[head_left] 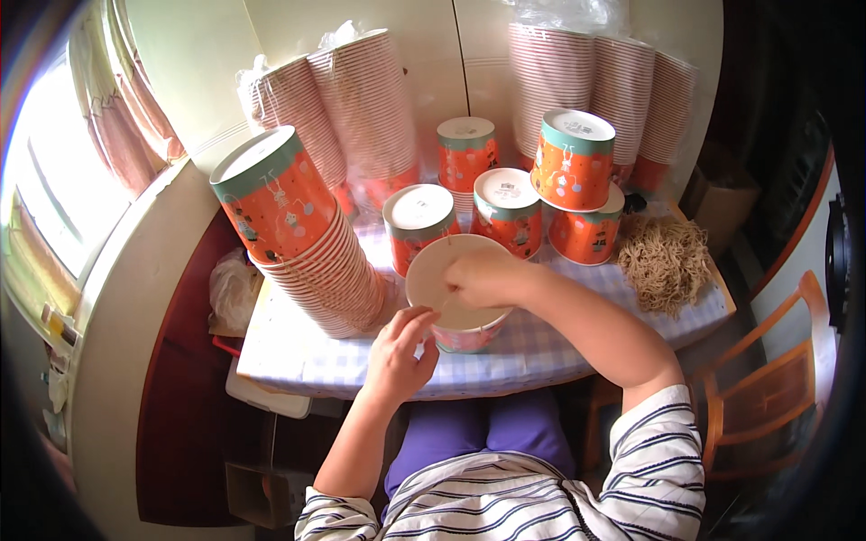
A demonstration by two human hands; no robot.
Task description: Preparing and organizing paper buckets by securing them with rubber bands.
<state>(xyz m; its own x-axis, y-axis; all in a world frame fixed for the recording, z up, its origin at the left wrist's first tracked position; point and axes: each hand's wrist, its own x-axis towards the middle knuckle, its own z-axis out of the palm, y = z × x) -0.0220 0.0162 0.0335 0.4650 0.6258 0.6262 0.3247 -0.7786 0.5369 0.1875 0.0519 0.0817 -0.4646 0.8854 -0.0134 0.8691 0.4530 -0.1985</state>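
A paper bucket (424, 275) stands upright near the table's front edge, its pale inside facing me. My right hand (483, 278) reaches over the rim into it, fingers curled together near the inner wall; whatever they hold is too small to make out. My left hand (403, 347) is at the bucket's near left rim, its fingers bent and drawn together at the edge. A thin pale strand seems to show by those fingertips, but I cannot tell for sure. A pile of tan cords (666, 261) lies at the table's right.
A tall leaning stack of orange and green buckets (284, 207) stands on the left. Several upside-down buckets (508, 203) sit behind the upright one, one (574, 162) resting on others. Plastic-wrapped stacks (365, 108) line the wall. A checked cloth (316, 361) covers the table; a wooden chair (767, 397) stands right.
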